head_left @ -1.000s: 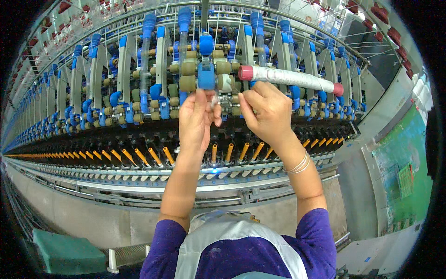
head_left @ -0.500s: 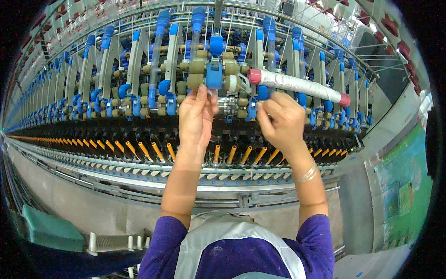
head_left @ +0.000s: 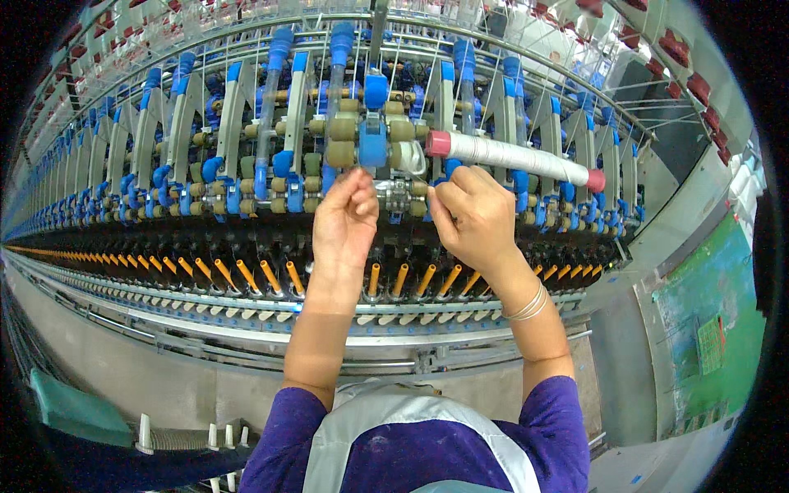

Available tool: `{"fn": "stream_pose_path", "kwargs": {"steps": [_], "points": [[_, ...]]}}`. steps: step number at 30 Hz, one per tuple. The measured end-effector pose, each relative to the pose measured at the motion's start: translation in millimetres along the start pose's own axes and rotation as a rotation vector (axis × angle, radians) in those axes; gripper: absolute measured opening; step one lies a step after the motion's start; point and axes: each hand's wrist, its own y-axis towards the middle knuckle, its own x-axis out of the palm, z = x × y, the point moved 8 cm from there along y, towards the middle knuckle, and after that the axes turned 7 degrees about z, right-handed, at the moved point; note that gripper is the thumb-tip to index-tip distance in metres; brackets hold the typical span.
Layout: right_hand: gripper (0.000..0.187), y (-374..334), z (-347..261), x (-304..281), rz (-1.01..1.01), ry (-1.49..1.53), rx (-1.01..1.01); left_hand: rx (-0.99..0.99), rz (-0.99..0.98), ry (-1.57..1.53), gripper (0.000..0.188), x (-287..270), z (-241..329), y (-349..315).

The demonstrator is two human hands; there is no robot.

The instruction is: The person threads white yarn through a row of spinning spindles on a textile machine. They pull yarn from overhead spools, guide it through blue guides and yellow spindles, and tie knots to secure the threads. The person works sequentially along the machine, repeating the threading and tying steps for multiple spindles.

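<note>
My left hand (head_left: pixel 349 209) is closed, its fingers curled just below the tan rollers (head_left: pixel 342 154) of a spinning machine. Whatever its fingertips might pinch is too small to see. My right hand (head_left: pixel 477 209) is also closed, thumb pressed to the curled index finger, and a thin dark line runs from it toward a white loop of strand (head_left: pixel 414 156) beside the rollers. A blue roller bracket (head_left: pixel 372 146) sits between the rollers, above both hands. Above my right hand, a long bobbin (head_left: pixel 518 158) wound with white strand and capped in pink rests slanted across the machine.
Orange spindles (head_left: pixel 375 279) stand in a row below my hands, above a metal rail (head_left: pixel 394 310). Grey arms with blue tips (head_left: pixel 234 107) line the frame on both sides. Maroon holders (head_left: pixel 674 48) hang at upper right. A green box (head_left: pixel 78 415) stands at lower left.
My left hand has drawn slightly down from the roller, its fingers more curled. My right hand has moved left, closer to the white loop. The whole view has shifted slightly.
</note>
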Motion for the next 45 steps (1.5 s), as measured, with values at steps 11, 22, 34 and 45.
{"fn": "stream_pose_path", "kwargs": {"steps": [11,22,34,45], "points": [[0.016,2,-17,-38,0.056,-0.004,-0.087,0.186,-0.053,0.050,0.018,-11,3,6],[0.008,-8,-18,-41,0.129,0.136,0.027,0.444,-0.054,0.557,0.014,-16,39,13],[0.007,-24,-22,-35,0.054,0.189,0.164,0.408,-0.078,0.751,0.016,2,41,18],[0.007,-46,-36,-47,0.051,0.127,0.188,0.877,-0.202,1.180,0.016,41,83,23]]}}
